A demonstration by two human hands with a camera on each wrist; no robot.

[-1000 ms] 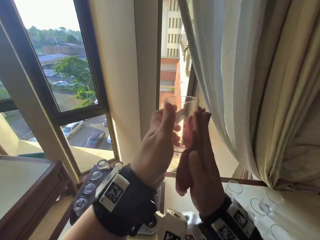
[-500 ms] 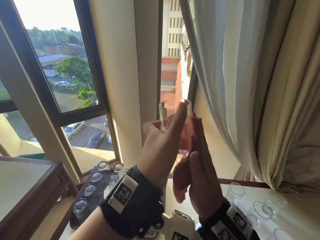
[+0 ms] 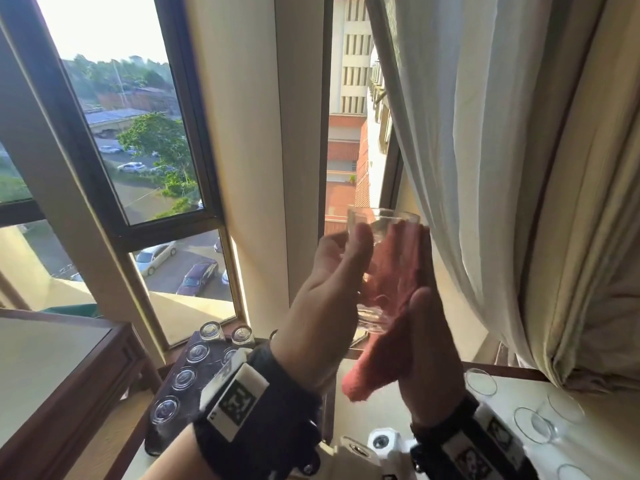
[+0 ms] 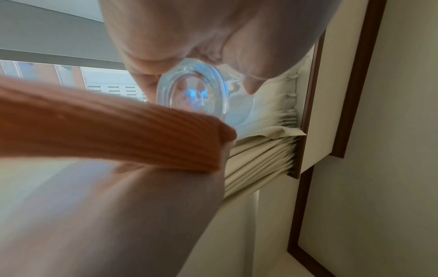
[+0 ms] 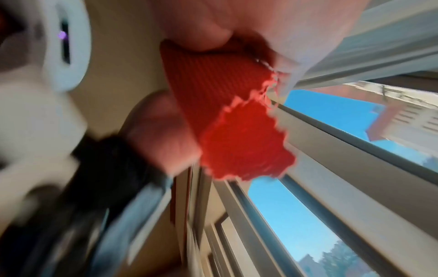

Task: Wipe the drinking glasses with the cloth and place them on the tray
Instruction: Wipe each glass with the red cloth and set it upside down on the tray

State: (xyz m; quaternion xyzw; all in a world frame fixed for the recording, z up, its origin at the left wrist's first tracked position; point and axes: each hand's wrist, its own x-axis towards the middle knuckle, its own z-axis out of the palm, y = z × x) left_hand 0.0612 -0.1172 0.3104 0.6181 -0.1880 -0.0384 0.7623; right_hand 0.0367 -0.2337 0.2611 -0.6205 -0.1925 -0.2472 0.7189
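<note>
A clear drinking glass (image 3: 383, 221) is held upright in front of the window. My left hand (image 3: 330, 289) grips it from the left, thumb near the rim. My right hand (image 3: 427, 344) stands with straight fingers and presses a red cloth (image 3: 393, 271) against the glass's right side. Its thumb pins the cloth, and a cloth tail hangs below. In the left wrist view the glass base (image 4: 192, 91) shows between my fingers (image 4: 166, 37), with the cloth (image 4: 118, 131) across it. The right wrist view is blurred and shows the cloth (image 5: 237, 131). A dark tray (image 3: 207, 367) at the lower left carries several glasses (image 3: 183, 377).
Several more glasses (image 3: 481, 381) stand on the pale table (image 3: 606, 445) at the lower right. A cream curtain (image 3: 502, 168) hangs close on the right of the hands. A wooden table (image 3: 52, 358) stands at the left, and window frames fill the back.
Both hands and the glass have shifted a little to the right. The cloth has slid along the glass's side under my right hand. My left hand's hold is the same.
</note>
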